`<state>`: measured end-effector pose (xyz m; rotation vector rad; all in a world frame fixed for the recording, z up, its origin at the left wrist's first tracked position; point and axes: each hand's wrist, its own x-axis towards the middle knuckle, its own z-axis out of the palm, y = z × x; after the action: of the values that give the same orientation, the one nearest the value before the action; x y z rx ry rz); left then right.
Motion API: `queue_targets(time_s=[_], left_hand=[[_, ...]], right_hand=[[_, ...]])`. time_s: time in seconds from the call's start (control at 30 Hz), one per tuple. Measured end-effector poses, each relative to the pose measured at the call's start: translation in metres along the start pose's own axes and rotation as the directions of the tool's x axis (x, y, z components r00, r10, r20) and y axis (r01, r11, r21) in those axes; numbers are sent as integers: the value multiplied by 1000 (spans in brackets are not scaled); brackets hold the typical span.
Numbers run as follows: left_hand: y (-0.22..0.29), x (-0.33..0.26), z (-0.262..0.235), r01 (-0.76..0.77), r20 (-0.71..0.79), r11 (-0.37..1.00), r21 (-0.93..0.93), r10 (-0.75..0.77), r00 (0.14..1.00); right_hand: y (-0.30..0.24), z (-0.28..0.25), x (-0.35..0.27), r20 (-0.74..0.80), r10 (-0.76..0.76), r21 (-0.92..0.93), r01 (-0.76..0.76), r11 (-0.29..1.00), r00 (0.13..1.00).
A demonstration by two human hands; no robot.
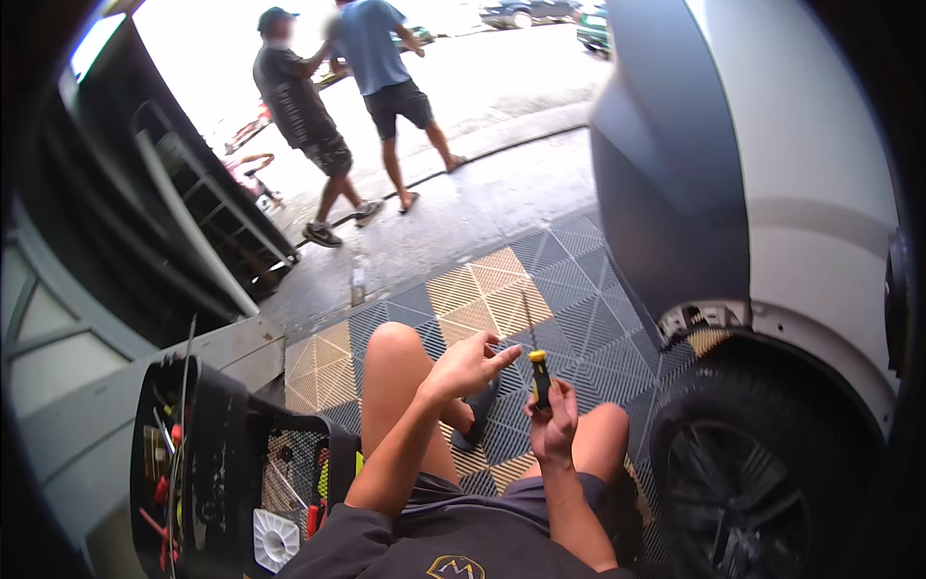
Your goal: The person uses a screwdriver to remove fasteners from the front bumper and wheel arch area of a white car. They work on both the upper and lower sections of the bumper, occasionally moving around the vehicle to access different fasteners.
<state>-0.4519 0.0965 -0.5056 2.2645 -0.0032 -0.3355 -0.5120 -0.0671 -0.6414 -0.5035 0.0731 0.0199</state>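
Note:
A screwdriver (539, 378) with a black and yellow handle stands nearly upright in my right hand (554, 423). My fingers wrap the lower part of its handle, and the thin shaft points away from me. Just left of the screwdriver, my left hand (475, 363) hovers above my knee with thumb and fingers apart. Nothing shows in it, and a small gap separates its fingertips from the tool. Some of the left fingers are hidden behind the hand.
A black tool bag (207, 463) with several hand tools lies open at my left. On my right are a car's wheel (738, 473) and its light body panel (820, 145). Tan and dark grey floor tiles (569, 289) spread ahead. Two people (386, 68) stand near the street.

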Motion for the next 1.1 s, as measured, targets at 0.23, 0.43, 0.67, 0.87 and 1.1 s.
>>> queue_targets(time_s=[0.23, 0.43, 0.67, 0.87, 1.1], left_hand=[[3, 65, 111, 19, 100, 506, -862, 133, 986], [20, 63, 81, -88, -24, 416, -905, 156, 987], [22, 62, 56, -148, -88, 245, -958, 242, 966], [42, 65, 77, -60, 1, 219, -974, 269, 963], [26, 86, 94, 31, 111, 331, -943, 228, 967]], right_hand=[[-74, -7, 25, 148, -235, -824, 252, 508, 961], [-191, -16, 68, 374, -855, -912, 313, -267, 360], [-225, -43, 79, 270, -779, -962, 116, -249, 566], [-226, -46, 76, 336, -790, -939, 124, -319, 513], [-209, -6, 76, 112, -921, -990, -36, -135, 373]])
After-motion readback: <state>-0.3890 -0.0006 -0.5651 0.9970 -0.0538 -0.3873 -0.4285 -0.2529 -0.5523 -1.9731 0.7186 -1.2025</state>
